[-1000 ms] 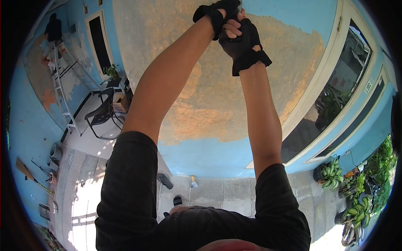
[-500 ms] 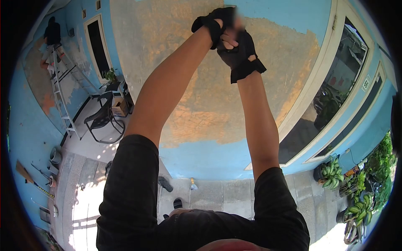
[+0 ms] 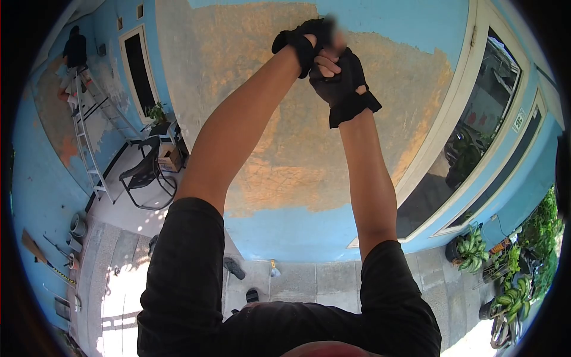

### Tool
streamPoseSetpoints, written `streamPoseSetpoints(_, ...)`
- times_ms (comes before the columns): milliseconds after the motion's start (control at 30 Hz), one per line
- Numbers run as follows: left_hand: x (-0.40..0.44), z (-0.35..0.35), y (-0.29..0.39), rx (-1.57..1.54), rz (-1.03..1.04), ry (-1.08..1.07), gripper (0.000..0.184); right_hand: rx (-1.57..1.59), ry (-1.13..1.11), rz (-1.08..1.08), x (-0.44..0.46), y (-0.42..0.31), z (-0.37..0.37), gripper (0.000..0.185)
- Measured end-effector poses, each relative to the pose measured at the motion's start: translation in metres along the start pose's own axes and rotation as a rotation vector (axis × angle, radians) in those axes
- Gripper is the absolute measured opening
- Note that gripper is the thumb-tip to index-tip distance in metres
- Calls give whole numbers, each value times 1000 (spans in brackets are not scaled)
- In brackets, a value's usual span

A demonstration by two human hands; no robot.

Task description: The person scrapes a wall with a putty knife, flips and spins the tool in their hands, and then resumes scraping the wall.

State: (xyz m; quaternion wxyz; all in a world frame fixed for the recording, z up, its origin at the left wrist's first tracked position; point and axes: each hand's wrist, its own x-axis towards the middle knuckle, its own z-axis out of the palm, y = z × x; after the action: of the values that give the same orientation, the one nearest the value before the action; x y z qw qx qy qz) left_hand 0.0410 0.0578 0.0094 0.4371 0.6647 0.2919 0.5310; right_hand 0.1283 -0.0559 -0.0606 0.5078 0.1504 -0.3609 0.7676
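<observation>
Both my arms reach up in front of a blue wall [image 3: 285,232] with a large bare grey and orange patch [image 3: 285,149]. My left hand [image 3: 312,38], in a black fingerless glove, is raised at the top, its fingers mostly hidden and blurred. Right beside it and touching it is my right hand [image 3: 339,74], also in a black fingerless glove, with its fingers curled in. Whatever the two hands hold between them is hidden or smeared, so I cannot make it out.
At the left a person [image 3: 75,50] is on a metal ladder [image 3: 83,128], near a black chair [image 3: 146,172] and a cardboard box [image 3: 169,157]. A scraper [image 3: 274,269] lies on the paving below. Potted plants [image 3: 470,253] and a window [image 3: 476,131] are at the right.
Both my hands have come down a little from the top edge, still together. The view has shifted slightly, with the wall patch showing more at the top.
</observation>
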Motion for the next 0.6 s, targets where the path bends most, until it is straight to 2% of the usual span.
streamPoseSetpoints(33, 12, -5, -6, -7, 45, -47, 38, 14, 20, 4, 1, 0, 3, 18)
streamPoseSetpoints(67, -10, -3, -2, -10, 30, -42, 38, 23, 33, 9, -1, 3, -1, 18)
streamPoseSetpoints(133, -69, 10, 27, -44, -139, -6, 37, 38, 10, -14, 0, 5, -4, 20)
streamPoseSetpoints(267, -24, 4, 6, -23, -56, 36, 38, -6, -36, 6, -1, 3, -7, 18)
streamPoseSetpoints(367, -23, 5, 11, -200, -23, -30, 40, 40, -8, 36, 5, -3, 2, 16)
streamPoseSetpoints(433, -33, 8, 10, -5, -112, 73, 41, -41, 99, -30, -1, 0, 0, 15)
streamPoseSetpoints(467, -40, 12, 9, -7, -110, 74, 41, -44, 98, -28, -4, -1, -2, 15)
streamPoseSetpoints(533, -67, 23, 1, -267, -140, 35, 43, -105, 92, 19, -19, 0, -14, 14)
streamPoseSetpoints(600, -95, 32, -26, -330, -233, 12, 44, -139, 167, 47, -54, 8, -27, 13)
